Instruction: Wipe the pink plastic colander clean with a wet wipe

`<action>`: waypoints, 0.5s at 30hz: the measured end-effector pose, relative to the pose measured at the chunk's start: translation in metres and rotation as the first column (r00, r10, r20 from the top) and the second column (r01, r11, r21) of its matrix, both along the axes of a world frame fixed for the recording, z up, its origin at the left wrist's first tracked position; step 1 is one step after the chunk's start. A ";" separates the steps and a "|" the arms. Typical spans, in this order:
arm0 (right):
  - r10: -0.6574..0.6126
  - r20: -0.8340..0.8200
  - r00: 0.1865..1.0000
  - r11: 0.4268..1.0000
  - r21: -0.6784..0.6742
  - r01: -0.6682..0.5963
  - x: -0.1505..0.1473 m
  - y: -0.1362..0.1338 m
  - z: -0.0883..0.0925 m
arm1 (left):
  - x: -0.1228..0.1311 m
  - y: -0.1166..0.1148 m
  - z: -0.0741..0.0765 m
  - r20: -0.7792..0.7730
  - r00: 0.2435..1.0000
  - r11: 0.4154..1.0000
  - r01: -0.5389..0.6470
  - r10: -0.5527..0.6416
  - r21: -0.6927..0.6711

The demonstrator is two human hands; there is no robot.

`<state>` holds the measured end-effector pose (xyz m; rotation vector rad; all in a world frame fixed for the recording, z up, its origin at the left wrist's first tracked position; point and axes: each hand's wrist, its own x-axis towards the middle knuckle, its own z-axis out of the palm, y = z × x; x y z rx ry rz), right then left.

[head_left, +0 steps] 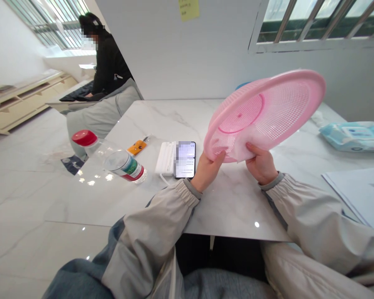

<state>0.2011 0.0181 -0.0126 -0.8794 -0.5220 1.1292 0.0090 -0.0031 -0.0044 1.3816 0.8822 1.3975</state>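
Note:
A round pink plastic colander (280, 114) with a mesh-like wall is held tilted above the table, its open side towards me. My left hand (206, 170) grips its lower left rim, thumb on the inside. A white wipe (245, 141) lies against the inner wall near the lower rim. My right hand (262, 165) is closed on this wipe, thumb pressing it to the colander at the lower rim. The fingers of both hands are partly hidden.
On the marble-look table (230, 207) are a phone (187, 160), a white power bank (166, 158), an orange case (137, 147) and a red-capped bottle (124, 166). Rightward lie a wipes pack (355, 136) and papers (358, 191). A person (110, 62) sits at the back left.

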 end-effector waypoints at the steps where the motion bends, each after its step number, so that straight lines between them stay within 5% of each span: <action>1: -0.034 0.008 0.999 0.999 0.006 0.034 0.001 0.002 -0.002 | -0.002 0.000 0.002 0.024 0.999 0.999 -0.035 0.034 0.008; 4: -0.107 0.056 0.993 0.994 0.032 0.105 0.005 0.005 -0.006 | -0.005 0.000 0.006 0.084 0.992 0.994 -0.086 0.091 -0.063; 9: -0.169 0.094 0.981 0.985 0.060 0.164 0.007 0.007 -0.008 | -0.003 -0.001 0.004 0.142 0.990 0.963 0.058 -0.020 -0.265; 15: -0.140 0.082 0.987 0.988 0.071 0.135 0.002 0.004 -0.004 | 0.002 -0.002 0.005 0.279 0.959 0.929 0.143 -0.045 -0.341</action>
